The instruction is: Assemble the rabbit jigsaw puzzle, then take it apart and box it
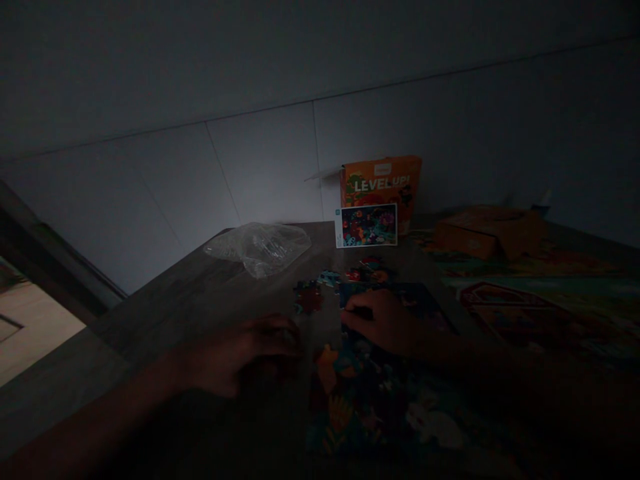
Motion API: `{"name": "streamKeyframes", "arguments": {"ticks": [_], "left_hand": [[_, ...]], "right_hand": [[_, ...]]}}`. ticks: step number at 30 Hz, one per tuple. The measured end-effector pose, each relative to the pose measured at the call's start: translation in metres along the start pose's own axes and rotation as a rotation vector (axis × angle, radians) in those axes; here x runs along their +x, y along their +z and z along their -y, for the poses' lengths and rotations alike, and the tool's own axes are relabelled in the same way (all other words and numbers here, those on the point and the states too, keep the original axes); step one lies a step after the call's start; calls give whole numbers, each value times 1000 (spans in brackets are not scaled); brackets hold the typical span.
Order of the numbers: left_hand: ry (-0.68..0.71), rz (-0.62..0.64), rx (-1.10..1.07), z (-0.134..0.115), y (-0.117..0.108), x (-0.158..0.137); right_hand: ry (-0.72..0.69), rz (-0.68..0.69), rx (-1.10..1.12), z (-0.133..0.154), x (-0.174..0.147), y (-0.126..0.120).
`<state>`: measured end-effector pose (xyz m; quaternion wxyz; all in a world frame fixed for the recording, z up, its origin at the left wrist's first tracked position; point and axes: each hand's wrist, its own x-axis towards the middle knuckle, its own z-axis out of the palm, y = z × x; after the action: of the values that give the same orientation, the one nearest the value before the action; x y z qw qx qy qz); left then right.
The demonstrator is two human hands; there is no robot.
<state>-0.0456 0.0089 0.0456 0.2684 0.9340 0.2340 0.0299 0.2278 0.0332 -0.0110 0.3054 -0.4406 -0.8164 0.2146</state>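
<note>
Table edge (173, 270) well left of puzzle (377, 390)

Feed's badly underexposed on my end. Brightest patch is the pale floor (43, 327) at left edge; I can't see the light source. Wall (267, 160) goes mid-grey at centre, near-black toward the corners. Plastic bag (257, 248) gives faint glints. Picture card (369, 225) has the crispest border; orange box (383, 181) lettering legible but soft. Left hand (245, 353) looks smeared, heavy shadow beneath. Lower right's crushed black.
</note>
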Motion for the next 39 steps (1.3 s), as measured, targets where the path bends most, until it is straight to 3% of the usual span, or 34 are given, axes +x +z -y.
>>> {"name": "streamKeyframes", "arguments": {"ticks": [10, 19, 30, 39], "left_hand": [[-197, -139, 100, 13, 8, -4], [-207, -174, 38, -4, 13, -1], [-272, -222, 34, 10, 23, 0], [-264, -138, -9, -7, 13, -4]], "right_hand": [[8, 17, -30, -1, 0, 1], [-2, 18, -43, 0, 0, 0], [9, 13, -44, 1, 0, 0], [-7, 16, -35, -1, 0, 0]]}}
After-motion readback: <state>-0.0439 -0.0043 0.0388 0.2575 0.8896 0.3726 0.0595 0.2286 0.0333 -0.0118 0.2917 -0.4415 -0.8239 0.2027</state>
